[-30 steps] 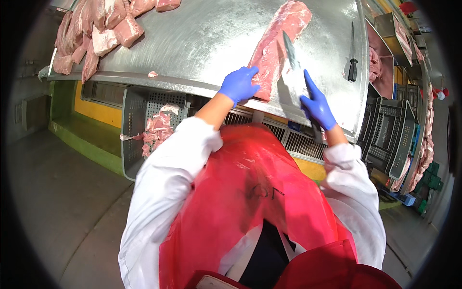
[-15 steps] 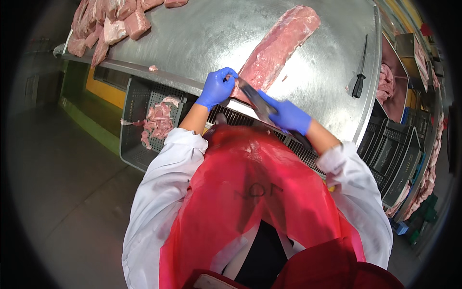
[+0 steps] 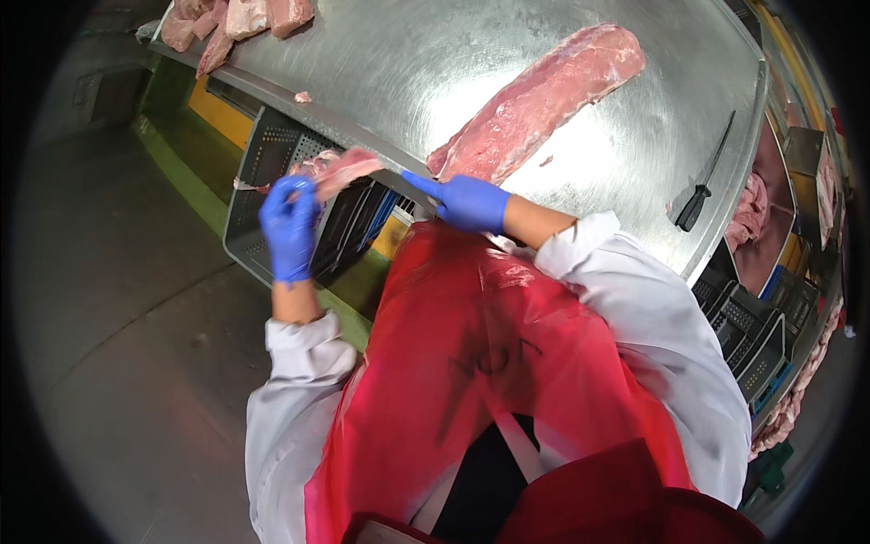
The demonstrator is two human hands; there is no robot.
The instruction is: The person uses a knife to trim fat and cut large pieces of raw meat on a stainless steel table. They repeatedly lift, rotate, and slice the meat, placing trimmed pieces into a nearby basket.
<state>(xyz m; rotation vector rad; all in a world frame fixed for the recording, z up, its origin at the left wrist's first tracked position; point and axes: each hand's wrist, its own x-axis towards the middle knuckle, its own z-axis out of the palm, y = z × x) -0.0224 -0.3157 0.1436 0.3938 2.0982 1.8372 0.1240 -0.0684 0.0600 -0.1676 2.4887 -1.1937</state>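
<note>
My left hand [image 3: 290, 231], in a blue glove, pinches a pale pink strip of meat trimming [image 3: 349, 170] over the grey perforated crate [image 3: 249, 213]. Other trimmings in that crate are partly covered by the strip. My right hand [image 3: 469, 203], also gloved in blue, is at the table's front edge, close to the near end of a long pork loin [image 3: 544, 104]. Its index finger stretches left and the other fingers are curled around the knife, whose blade is barely distinguishable from this angle. The loin lies slantwise on the steel table [image 3: 390, 72].
Several meat pieces [image 3: 245, 18] are heaped at the table's far left. A slim, rod-like tool with a black handle [image 3: 693, 208] lies near the right edge. Beyond it stand a meat-filled bin [image 3: 750, 213] and dark crates [image 3: 748, 340]. A small scrap [image 3: 303, 97] sits by the front edge.
My left hand has moved left and down from the loin's end, carrying a strip of meat to the crate. My right hand has shifted left, and the knife blade no longer shows plainly.
</note>
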